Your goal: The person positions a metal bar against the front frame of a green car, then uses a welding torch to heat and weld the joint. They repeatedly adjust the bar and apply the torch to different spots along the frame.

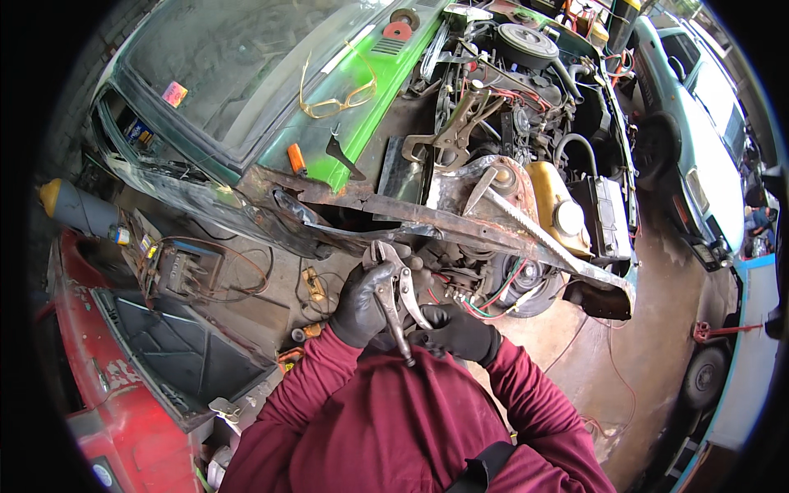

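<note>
In front of my chest I hold a pair of locking pliers (pixel 407 289), jaws pointing up toward the car and handles spread apart. My left hand (pixel 362 304), in a black glove, is wrapped around the pliers on the left side. From the right, my gloved right hand (pixel 456 333) closes on the lower part of the other handle. Just beyond the jaws runs the bare, rusty fender edge (pixel 370 201) of the car. Large C-shaped locking clamps (pixel 456 131) sit on the engine bay's side panel, near a yellowish plastic tank (pixel 552 201).
Glasses (pixel 337 105) and an orange-handled tool (pixel 296 158) lie on the green cowl. The engine bay holds a round air cleaner (pixel 527 43) and a battery (pixel 608 218). At left are a red car part (pixel 123 394), a grey cylinder (pixel 86 207) and cables. Another car (pixel 699 140) stands right.
</note>
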`<control>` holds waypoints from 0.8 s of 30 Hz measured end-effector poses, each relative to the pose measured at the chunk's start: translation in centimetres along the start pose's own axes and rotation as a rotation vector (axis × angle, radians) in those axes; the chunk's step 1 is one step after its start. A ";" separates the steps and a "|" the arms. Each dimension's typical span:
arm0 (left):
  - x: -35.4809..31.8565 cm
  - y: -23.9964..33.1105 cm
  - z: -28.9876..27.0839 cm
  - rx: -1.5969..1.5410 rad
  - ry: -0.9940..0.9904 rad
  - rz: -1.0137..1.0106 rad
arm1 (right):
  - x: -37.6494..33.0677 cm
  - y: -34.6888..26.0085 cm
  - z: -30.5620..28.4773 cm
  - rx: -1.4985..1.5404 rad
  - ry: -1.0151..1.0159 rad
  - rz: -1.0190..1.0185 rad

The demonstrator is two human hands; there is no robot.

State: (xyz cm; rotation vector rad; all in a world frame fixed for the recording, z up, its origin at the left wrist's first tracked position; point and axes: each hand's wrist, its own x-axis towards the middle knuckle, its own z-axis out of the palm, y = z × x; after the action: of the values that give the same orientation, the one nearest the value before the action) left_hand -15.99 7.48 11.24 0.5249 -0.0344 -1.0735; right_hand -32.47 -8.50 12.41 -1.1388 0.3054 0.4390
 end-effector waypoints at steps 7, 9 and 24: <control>-1.5 2.1 2.2 0.167 0.015 0.165 | 1.3 -1.0 -1.7 -0.277 0.437 -0.307; -1.4 1.6 1.8 0.143 0.133 0.298 | 2.3 0.1 -1.0 -0.001 0.674 -0.399; -1.4 2.0 0.0 -0.055 0.329 0.634 | 1.1 2.1 0.9 0.161 0.157 -0.154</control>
State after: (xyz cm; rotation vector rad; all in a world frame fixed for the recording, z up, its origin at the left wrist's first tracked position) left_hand -15.00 9.44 12.45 0.5827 0.1116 -0.3619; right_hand -32.57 -6.76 10.56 -1.0326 0.3799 0.1860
